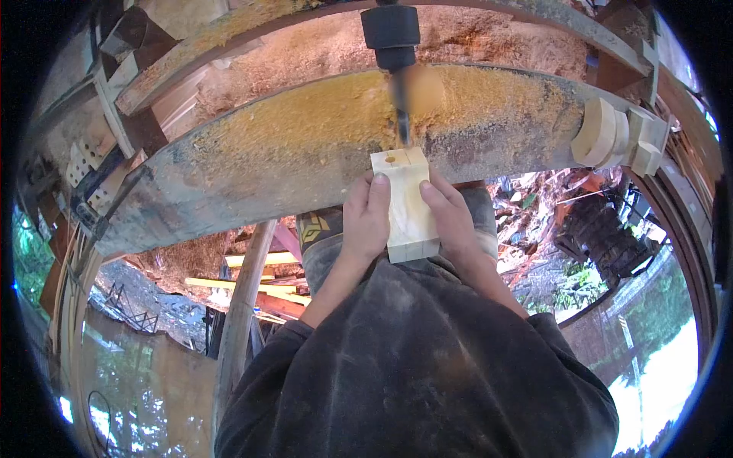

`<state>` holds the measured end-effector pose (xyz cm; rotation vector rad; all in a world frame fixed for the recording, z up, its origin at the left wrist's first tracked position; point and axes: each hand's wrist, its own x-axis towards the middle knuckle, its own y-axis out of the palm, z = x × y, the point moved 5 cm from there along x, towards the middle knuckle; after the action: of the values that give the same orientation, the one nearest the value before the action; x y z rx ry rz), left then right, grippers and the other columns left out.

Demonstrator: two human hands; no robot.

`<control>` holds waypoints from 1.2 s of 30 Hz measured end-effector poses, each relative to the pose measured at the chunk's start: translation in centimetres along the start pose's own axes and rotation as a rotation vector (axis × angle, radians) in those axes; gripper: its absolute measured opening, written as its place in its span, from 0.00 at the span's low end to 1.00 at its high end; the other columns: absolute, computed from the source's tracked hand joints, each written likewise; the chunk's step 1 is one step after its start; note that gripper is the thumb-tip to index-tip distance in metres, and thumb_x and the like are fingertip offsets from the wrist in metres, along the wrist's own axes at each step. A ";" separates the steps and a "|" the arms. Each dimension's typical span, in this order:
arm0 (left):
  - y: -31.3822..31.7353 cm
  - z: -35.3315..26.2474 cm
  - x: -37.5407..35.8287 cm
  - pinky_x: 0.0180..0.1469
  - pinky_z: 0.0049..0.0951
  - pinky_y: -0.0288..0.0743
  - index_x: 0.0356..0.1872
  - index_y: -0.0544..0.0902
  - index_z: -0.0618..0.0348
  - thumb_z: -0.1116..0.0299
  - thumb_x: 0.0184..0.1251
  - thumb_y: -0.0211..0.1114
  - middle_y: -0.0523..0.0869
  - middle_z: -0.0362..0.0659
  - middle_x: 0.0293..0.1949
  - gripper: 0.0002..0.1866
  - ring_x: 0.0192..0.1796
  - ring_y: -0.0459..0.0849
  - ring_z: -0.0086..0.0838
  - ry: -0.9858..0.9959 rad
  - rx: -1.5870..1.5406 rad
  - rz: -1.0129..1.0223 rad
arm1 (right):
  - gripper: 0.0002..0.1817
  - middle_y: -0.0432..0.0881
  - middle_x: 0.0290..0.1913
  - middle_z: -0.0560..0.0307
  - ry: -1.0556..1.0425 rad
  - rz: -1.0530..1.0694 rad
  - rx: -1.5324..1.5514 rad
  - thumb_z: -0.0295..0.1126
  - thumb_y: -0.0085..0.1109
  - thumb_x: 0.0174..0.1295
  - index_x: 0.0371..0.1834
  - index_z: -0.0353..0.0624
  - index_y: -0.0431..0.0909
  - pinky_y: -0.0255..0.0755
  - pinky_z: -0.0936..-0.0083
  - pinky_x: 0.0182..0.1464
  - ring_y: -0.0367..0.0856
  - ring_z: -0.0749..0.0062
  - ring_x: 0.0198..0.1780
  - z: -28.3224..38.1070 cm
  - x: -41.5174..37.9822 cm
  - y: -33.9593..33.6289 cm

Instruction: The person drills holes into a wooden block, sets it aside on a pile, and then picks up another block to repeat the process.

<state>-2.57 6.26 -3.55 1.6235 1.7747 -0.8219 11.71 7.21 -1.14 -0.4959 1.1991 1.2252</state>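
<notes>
A pale wooden block is held between both hands, its long side toward my body. My left hand grips its left side, thumb along the upper edge. On the opposite side my right hand presses it, thumb resting near the top. The block's far end carries a round hole and thin marked lines. Just beyond that end, a drill bit points down from a black drill chuck, its tip overlapping the block's far edge in this view. My fingers beneath the block are hidden.
A plank bench covered in sawdust runs across in front of me. Several cut wood pieces stand at its right end. A black clamp-like tool is at the left. Yellow-lit boards lie below, beside a wooden post.
</notes>
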 end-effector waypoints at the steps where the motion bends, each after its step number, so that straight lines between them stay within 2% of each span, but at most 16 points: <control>1: 0.1 -0.1 0.2 0.46 0.30 0.77 0.47 0.82 0.69 0.59 0.82 0.52 0.88 0.46 0.41 0.20 0.43 0.83 0.25 -0.003 0.001 0.001 | 0.30 0.72 0.70 0.52 -0.001 -0.022 -0.045 0.29 0.48 0.75 0.78 0.34 0.58 0.64 0.75 0.69 0.71 0.72 0.68 0.1 0.4 -0.1; 4: 0.1 -0.5 0.6 0.48 0.31 0.77 0.50 0.82 0.70 0.58 0.82 0.51 0.88 0.48 0.43 0.21 0.45 0.83 0.26 0.009 -0.089 0.021 | 0.28 0.73 0.69 0.53 0.003 -0.065 -0.090 0.31 0.48 0.76 0.77 0.35 0.61 0.65 0.75 0.68 0.72 0.72 0.67 -0.6 1.3 -0.8; 9: 0.3 0.4 0.9 0.46 0.28 0.77 0.50 0.82 0.70 0.57 0.82 0.51 0.88 0.45 0.41 0.22 0.43 0.83 0.24 -0.095 -0.219 0.075 | 0.28 0.75 0.66 0.54 0.045 -0.116 -0.073 0.34 0.48 0.77 0.76 0.35 0.62 0.67 0.75 0.66 0.74 0.73 0.65 -0.2 1.1 0.1; 18: 0.4 -0.5 1.1 0.45 0.25 0.77 0.49 0.82 0.70 0.58 0.83 0.51 0.88 0.42 0.40 0.21 0.42 0.82 0.20 -0.088 -0.258 0.082 | 0.31 0.77 0.64 0.51 0.034 -0.097 -0.104 0.41 0.51 0.77 0.75 0.29 0.62 0.70 0.75 0.64 0.76 0.72 0.62 -1.3 1.9 -1.2; 20: 0.4 -0.8 1.1 0.45 0.25 0.77 0.48 0.82 0.70 0.58 0.82 0.51 0.88 0.42 0.39 0.21 0.42 0.82 0.20 -0.083 -0.254 0.081 | 0.32 0.78 0.63 0.49 0.073 -0.152 -0.143 0.42 0.51 0.77 0.74 0.27 0.62 0.69 0.76 0.64 0.76 0.72 0.62 -1.2 1.6 -1.2; 23: 0.3 -0.3 1.3 0.44 0.25 0.76 0.48 0.83 0.69 0.57 0.82 0.52 0.88 0.41 0.39 0.21 0.41 0.81 0.20 -0.061 -0.228 0.079 | 0.32 0.78 0.63 0.49 0.074 -0.094 -0.084 0.43 0.51 0.77 0.73 0.27 0.63 0.69 0.76 0.64 0.76 0.71 0.62 -0.9 1.6 -0.8; 31: 0.3 0.8 1.6 0.43 0.26 0.77 0.46 0.83 0.70 0.57 0.82 0.53 0.88 0.42 0.37 0.21 0.40 0.82 0.20 -0.029 -0.212 0.057 | 0.28 0.80 0.60 0.51 0.074 -0.116 -0.069 0.41 0.50 0.77 0.70 0.28 0.67 0.72 0.77 0.60 0.79 0.73 0.58 -1.2 1.9 -1.1; 36: 0.6 0.3 1.5 0.43 0.24 0.77 0.46 0.83 0.70 0.58 0.82 0.52 0.88 0.43 0.38 0.21 0.40 0.82 0.20 -0.072 -0.319 0.066 | 0.27 0.81 0.58 0.52 0.086 -0.105 -0.037 0.41 0.50 0.77 0.69 0.29 0.69 0.73 0.78 0.58 0.80 0.74 0.55 -0.4 1.5 -0.3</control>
<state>-2.06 6.98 -4.91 1.4160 1.6933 -0.5284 11.63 7.46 -2.68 -0.6368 1.2089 1.1482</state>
